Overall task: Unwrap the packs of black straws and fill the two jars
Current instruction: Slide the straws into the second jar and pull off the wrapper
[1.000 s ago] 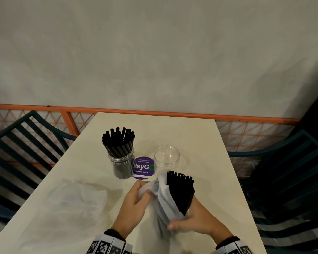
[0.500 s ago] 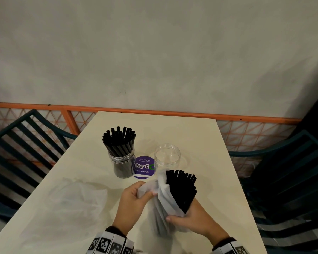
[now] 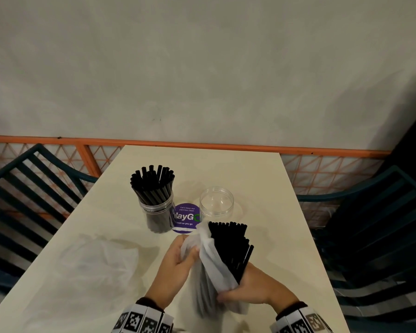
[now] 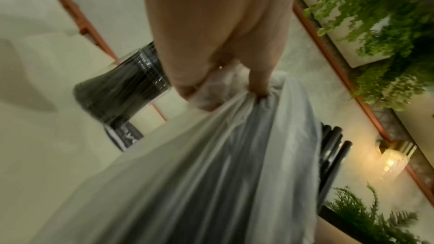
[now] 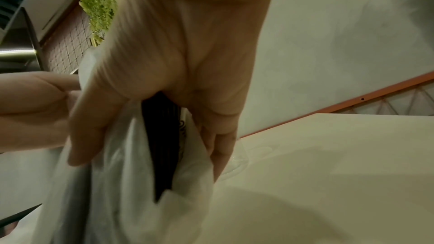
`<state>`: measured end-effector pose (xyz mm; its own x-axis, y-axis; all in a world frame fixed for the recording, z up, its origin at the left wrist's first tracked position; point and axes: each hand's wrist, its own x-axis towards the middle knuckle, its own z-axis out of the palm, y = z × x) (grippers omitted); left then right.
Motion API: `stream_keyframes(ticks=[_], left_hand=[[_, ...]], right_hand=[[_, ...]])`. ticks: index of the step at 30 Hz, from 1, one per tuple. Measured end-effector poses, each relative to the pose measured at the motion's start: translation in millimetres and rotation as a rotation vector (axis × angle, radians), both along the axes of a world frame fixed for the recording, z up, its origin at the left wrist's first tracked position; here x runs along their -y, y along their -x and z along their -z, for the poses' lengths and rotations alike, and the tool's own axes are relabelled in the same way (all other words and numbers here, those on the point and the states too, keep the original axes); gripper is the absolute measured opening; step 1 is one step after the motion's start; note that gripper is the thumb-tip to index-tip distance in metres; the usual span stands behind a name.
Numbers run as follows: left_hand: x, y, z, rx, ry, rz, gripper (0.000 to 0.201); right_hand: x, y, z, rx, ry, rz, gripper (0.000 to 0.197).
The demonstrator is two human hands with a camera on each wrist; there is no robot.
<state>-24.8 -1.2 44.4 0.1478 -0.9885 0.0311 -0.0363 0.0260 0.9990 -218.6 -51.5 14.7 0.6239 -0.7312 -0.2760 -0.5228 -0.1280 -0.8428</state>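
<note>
A bundle of black straws [image 3: 233,248] stands tilted near the table's front, its top half bare above a white plastic wrapper [image 3: 211,265]. My right hand [image 3: 252,288] grips the bundle low down, over the wrapper [image 5: 131,183], with the straws [image 5: 162,146] between thumb and fingers. My left hand [image 3: 180,258] pinches the wrapper's bunched upper edge [image 4: 225,92] to the left of the straws. Behind them, a clear jar [image 3: 157,210] holds several black straws, and a second clear jar [image 3: 216,204] is empty.
A crumpled clear wrapper [image 3: 99,258] lies on the cream table [image 3: 262,188] at the front left. A purple round sticker [image 3: 185,217] sits between the jars. Dark slatted chairs [image 3: 380,236] flank the table; an orange rail [image 3: 202,145] runs behind it.
The wrapper has been drawn a little further down the bundle, baring more of the straws. Both hands keep their hold, in nearly the same place.
</note>
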Motion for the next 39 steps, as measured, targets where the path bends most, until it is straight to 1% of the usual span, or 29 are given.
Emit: stream_keyframes(ticks=[1,2,3,5,6,7,8,10,12,13,14,15,16,17,18,21,23,28,30,31,32,33,34,36,38,39], left_hand=[[1.1,-3.4,-2.2,0.090,0.033,-0.007,0.032],[2.0,-7.1,-4.9,0.165,0.055,-0.024,0.036],[2.8,-9.6,-7.2,0.218,0.082,-0.037,0.032],[3.4,-8.1,-10.9,0.294,0.148,-0.014,0.011],[3.7,-5.1,-11.2,0.312,0.178,-0.008,0.004],[3.4,-1.6,-10.4,0.318,0.196,-0.011,0.004],[2.8,0.8,-8.8,0.316,0.201,-0.028,0.006],[-0.4,3.5,-8.9,0.268,0.190,-0.042,0.016],[-6.1,1.9,-14.8,0.192,0.157,0.064,0.018],[-9.0,0.1,-19.8,0.166,0.128,0.133,0.023],[-11.1,-2.2,-23.8,0.155,0.102,0.184,0.034],[-11.6,-5.6,-26.9,0.184,0.089,0.212,0.045],[-10.3,-8.8,-28.6,0.262,0.105,0.202,0.051],[-8.3,-11.3,-29.9,0.358,0.136,0.173,0.052],[-6.1,-13.0,-30.1,0.432,0.176,0.126,0.046],[-1.6,-13.5,-26.1,0.511,0.275,0.010,0.018],[-3.1,-10.6,-19.2,0.593,0.350,-0.025,0.009],[-8.5,-6.3,-10.0,0.685,0.414,-0.074,0.012],[-8.4,-6.8,-10.5,0.667,0.422,-0.074,0.010],[-8.2,-7.3,-12.9,0.639,0.405,-0.070,0.007],[-7.8,-8.3,-16.4,0.619,0.388,-0.056,0.007],[-7.4,-9.9,-20.3,0.623,0.383,-0.022,0.015],[-6.7,-11.9,-24.0,0.662,0.397,0.031,0.022],[-5.0,-16.8,-30.9,0.824,0.473,0.095,0.028],[-2.0,-20.2,-32.5,0.989,0.560,0.036,0.024],[-1.2,-21.0,-32.3,1.029,0.586,-0.020,0.021]], right_hand=[[-0.9,0.3,-0.5,0.007,0.000,0.009,0.072],[-1.9,0.8,-0.2,0.016,-0.001,0.025,0.069],[-3.1,1.1,-1.0,0.030,0.003,0.033,0.068],[-4.6,0.3,-2.6,0.056,-0.010,0.034,0.068],[-4.9,-0.6,-2.3,0.068,-0.015,0.034,0.067],[-5.2,-1.5,-1.3,0.074,-0.018,0.030,0.066],[-5.4,-2.2,-0.7,0.077,-0.019,0.030,0.065],[-5.0,-2.0,2.7,0.078,-0.024,0.044,0.064],[-4.7,-0.2,4.8,0.075,-0.024,0.053,0.064],[-4.6,1.1,5.3,0.073,-0.018,0.059,0.066],[-4.5,2.2,5.4,0.067,-0.007,0.067,0.068],[-4.1,2.9,5.9,0.063,0.007,0.070,0.071],[-3.6,3.1,6.9,0.061,0.022,0.069,0.074],[-2.9,2.9,8.7,0.057,0.035,0.067,0.077],[-2.6,2.5,9.9,0.052,0.046,0.066,0.080],[-2.1,1.0,11.1,0.056,0.063,0.070,0.084],[-2.5,0.5,10.9,0.073,0.061,0.071,0.085],[-2.3,1.6,13.2,0.101,0.070,0.069,0.090],[-2.6,2.2,15.6,0.107,0.068,0.074,0.090],[-2.9,2.4,16.6,0.103,0.065,0.077,0.090],[-3.4,2.6,16.9,0.097,0.062,0.079,0.089],[-3.7,2.9,17.0,0.092,0.057,0.079,0.087],[-3.8,3.2,16.5,0.092,0.053,0.077,0.086],[-3.3,3.8,15.2,0.097,0.050,0.068,0.085],[-2.6,3.8,12.8,0.112,0.051,0.057,0.084],[-2.0,3.5,12.2,0.122,0.050,0.053,0.083]])
